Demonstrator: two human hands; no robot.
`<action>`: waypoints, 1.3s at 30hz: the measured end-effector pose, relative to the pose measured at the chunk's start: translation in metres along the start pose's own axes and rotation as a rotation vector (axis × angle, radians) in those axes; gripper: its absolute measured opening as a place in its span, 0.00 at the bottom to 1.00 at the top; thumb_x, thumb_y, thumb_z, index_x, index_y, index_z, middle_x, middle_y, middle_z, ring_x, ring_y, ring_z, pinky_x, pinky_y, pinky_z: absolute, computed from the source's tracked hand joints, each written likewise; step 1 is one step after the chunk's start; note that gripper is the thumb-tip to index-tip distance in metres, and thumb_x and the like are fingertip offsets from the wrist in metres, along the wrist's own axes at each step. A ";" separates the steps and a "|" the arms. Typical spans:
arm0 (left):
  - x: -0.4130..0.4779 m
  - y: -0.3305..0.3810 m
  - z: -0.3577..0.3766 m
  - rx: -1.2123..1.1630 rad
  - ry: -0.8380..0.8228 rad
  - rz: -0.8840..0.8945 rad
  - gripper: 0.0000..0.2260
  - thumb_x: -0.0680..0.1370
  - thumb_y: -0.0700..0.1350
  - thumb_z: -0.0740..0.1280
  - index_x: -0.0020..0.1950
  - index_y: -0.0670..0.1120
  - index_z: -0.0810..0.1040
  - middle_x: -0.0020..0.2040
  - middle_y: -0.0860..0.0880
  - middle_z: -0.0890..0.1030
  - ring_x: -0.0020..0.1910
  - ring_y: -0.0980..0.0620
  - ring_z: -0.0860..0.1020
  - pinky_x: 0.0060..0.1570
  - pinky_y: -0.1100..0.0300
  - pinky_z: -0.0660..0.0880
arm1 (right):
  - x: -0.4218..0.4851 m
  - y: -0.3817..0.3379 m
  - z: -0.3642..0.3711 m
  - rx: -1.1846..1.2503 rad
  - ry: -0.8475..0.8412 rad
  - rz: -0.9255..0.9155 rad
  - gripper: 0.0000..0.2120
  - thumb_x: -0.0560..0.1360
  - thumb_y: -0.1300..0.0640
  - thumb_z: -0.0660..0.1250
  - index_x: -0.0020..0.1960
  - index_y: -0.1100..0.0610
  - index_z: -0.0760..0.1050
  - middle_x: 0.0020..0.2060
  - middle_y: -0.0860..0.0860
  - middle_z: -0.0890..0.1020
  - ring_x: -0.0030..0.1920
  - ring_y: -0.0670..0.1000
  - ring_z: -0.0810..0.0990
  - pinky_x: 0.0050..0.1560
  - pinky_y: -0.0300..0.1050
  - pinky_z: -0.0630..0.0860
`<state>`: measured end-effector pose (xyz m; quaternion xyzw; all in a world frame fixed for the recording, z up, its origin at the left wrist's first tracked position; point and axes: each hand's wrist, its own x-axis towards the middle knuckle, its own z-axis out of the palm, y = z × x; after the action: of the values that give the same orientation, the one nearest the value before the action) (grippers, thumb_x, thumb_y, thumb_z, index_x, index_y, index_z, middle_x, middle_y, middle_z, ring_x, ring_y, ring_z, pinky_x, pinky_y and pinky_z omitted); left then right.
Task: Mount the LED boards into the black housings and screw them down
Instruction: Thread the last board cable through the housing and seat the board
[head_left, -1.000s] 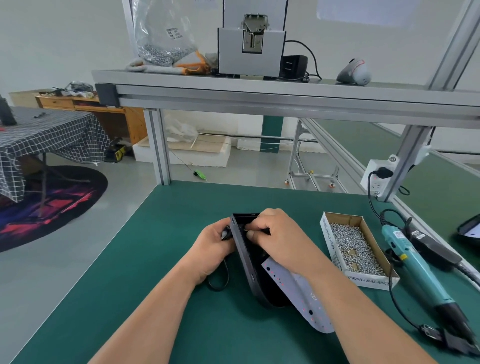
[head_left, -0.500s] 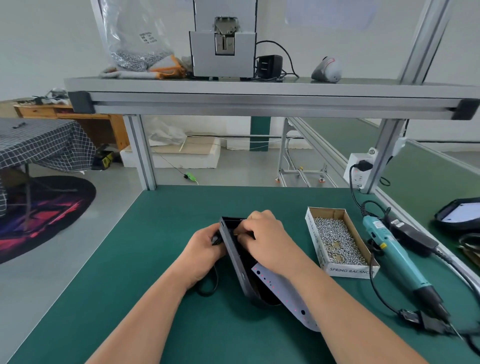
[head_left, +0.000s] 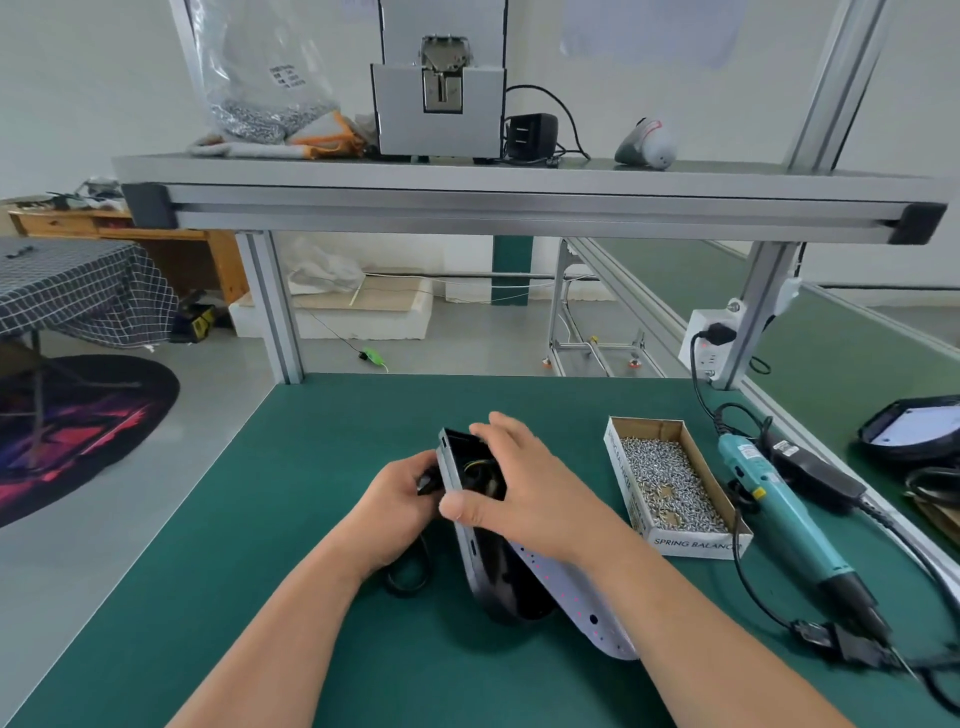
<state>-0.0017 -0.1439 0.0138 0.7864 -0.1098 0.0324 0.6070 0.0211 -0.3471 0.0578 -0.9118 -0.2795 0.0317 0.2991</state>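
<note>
**Board lies right of the tilted housing, under the right hand**

The housing stands on its side wall near the middle of the table, its open face turned right. Its long axis runs from the far end, up by the fingers, toward the table's near edge, slanting slightly right as it comes closer.

The board lies just beside it on the right. It runs along the same line and leans against the open face, with its far part hidden under the right forearm.

The left hand is curled around the housing's outer wall at the far end, where a black fitting and a looped cable come out, and it props the shell up.

The right hand is spread over the open far end, fingers loose and fairly straight, grasping nothing. Its thumb sits at the rim. The fingertips are blurred, so I cannot tell whether they touch the wires inside.

The right hand is the nearer one to the board, which lies below and behind its fingers, toward the wrist. My reading is that seating the board calls for that hand to draw back along the axis while the housing tips flat.

No screws are in yet. The screw box and screwdriver wait toward the right edge.
</note>
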 end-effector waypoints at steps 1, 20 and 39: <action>0.000 -0.001 0.001 0.016 0.002 0.000 0.20 0.78 0.36 0.67 0.59 0.60 0.85 0.54 0.51 0.88 0.53 0.52 0.87 0.51 0.60 0.81 | 0.001 -0.001 0.001 0.015 0.015 0.009 0.51 0.66 0.17 0.61 0.80 0.45 0.60 0.80 0.43 0.59 0.79 0.46 0.61 0.77 0.54 0.65; 0.007 -0.007 0.012 0.122 0.291 -0.081 0.10 0.81 0.53 0.72 0.59 0.67 0.81 0.39 0.54 0.79 0.35 0.58 0.74 0.37 0.67 0.72 | 0.004 0.014 -0.006 0.076 0.277 0.166 0.48 0.64 0.17 0.59 0.73 0.47 0.68 0.67 0.45 0.69 0.71 0.49 0.67 0.71 0.58 0.69; 0.005 0.000 0.024 0.023 0.195 -0.104 0.06 0.83 0.55 0.71 0.57 0.58 0.85 0.37 0.59 0.84 0.30 0.59 0.77 0.35 0.62 0.75 | 0.006 0.037 -0.004 -0.230 0.193 0.189 0.26 0.79 0.38 0.66 0.70 0.50 0.69 0.59 0.50 0.72 0.64 0.55 0.67 0.59 0.55 0.73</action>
<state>0.0007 -0.1674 0.0087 0.7910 -0.0087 0.0786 0.6067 0.0454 -0.3710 0.0411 -0.9611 -0.1641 -0.0601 0.2138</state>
